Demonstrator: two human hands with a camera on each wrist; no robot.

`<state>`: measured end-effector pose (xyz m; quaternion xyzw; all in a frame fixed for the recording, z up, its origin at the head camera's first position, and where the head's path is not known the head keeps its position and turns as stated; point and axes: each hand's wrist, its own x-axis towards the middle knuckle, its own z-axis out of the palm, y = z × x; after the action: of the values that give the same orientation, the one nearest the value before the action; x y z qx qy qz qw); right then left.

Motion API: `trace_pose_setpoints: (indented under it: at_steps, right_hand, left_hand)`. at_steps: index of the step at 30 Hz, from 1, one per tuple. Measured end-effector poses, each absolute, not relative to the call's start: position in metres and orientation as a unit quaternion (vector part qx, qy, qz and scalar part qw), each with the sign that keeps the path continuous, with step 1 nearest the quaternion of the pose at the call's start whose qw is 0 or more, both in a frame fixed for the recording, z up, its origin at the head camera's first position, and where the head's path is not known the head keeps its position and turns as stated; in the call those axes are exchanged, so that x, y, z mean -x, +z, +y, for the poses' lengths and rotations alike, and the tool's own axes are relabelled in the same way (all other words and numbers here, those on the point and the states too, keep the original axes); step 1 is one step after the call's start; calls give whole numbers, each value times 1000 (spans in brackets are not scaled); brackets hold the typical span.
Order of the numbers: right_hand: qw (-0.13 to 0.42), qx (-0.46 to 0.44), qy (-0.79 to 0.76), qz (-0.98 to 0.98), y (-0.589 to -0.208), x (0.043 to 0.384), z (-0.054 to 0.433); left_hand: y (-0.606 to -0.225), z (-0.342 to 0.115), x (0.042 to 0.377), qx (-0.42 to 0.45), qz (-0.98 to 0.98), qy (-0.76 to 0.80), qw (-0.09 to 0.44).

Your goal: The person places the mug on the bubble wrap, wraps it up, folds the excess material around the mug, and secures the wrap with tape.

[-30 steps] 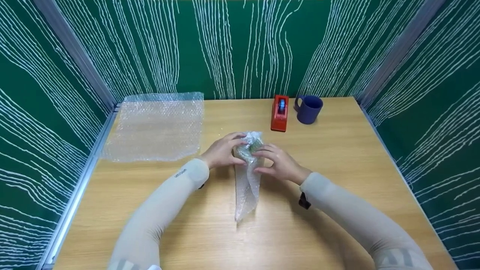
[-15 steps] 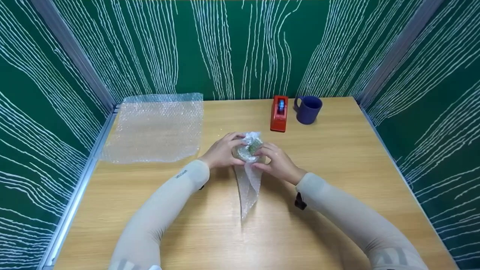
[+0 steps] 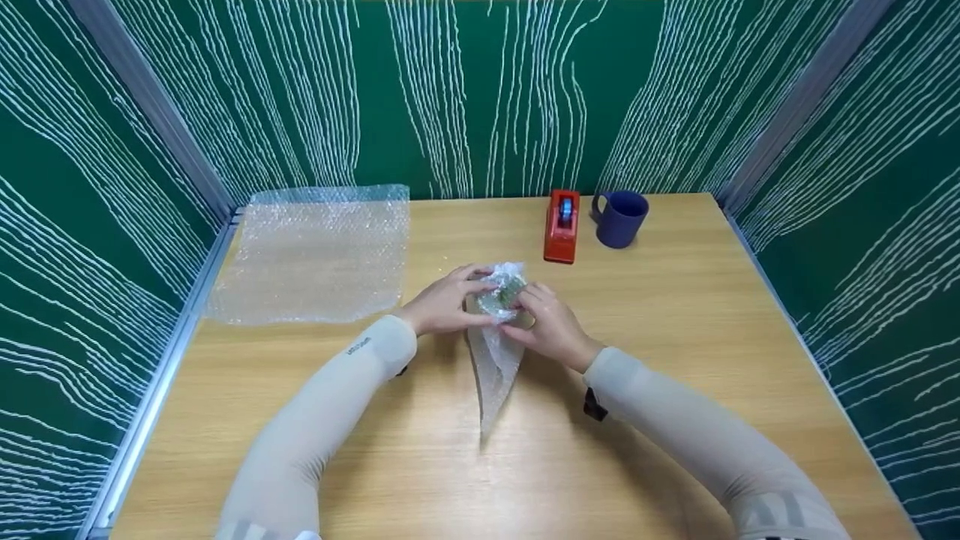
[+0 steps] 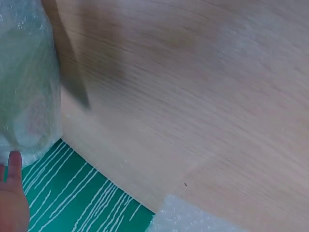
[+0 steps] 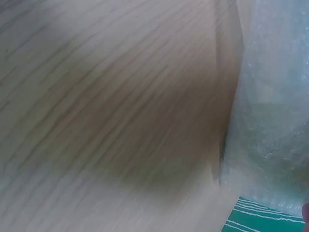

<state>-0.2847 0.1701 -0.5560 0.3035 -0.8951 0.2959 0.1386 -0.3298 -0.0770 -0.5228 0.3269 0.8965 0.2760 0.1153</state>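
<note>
A greenish, roughly cylindrical object wrapped in bubble wrap (image 3: 499, 304) stands at the middle of the table, and its exact kind is hidden by the wrap. From it a pointed tail of bubble wrap (image 3: 493, 379) runs toward the person. My left hand (image 3: 446, 302) holds the bundle's left side, fingers at the top and thumb at the near side. On the right, my right hand (image 3: 551, 322) has its fingers bent at the top edge and its thumb at the near side, pinching the wrap. The left wrist view shows the green bundle (image 4: 29, 82) close, a fingertip touching its end.
A flat bubble wrap sheet (image 3: 315, 255) lies at the table's back left. Beyond the hands stand a red tape dispenser (image 3: 560, 232) and a purple mug (image 3: 622, 221). Green panels with white streaks (image 3: 495, 97) enclose the wooden table (image 3: 675, 300) at the back and sides.
My right hand has shifted slightly left, its fingers bending in over the bundle's top. The wrap tail has become narrower and its tip has moved a little right. My left hand stays in place.
</note>
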Motion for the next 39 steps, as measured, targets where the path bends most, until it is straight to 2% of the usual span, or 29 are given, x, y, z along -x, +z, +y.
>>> trace_pose_setpoints:
  at_steps: [7,14,17,21,26,33,39]
  right_hand:
    - [137,-318,301,-889,-558,285,175]
    - [237,-430,266,-830,-561,279,191]
    - [260,-482,238,-802,-561,276,194]
    - [251,-549,197,-772,-562,271,194]
    - [202,-599,145,-761,-565,262,191]
    - [159,-598,93,-780,-573,253,185]
    - [175,-586,55,-789,-578,249,177]
  left_hand:
    - [-524,-73,330,-333,899,269,96]
    - [-520,-73,330,-349,899,253,77]
    - [-518,-73,330,-354,899,249,69]
    - [-517,-73,331,-365,897,244,57]
    - [-520,-73,332,-357,895,259,62]
    - [-526,-73,334,-328,889,310,80]
    - [-527,-73,333,-318,886,326,84]
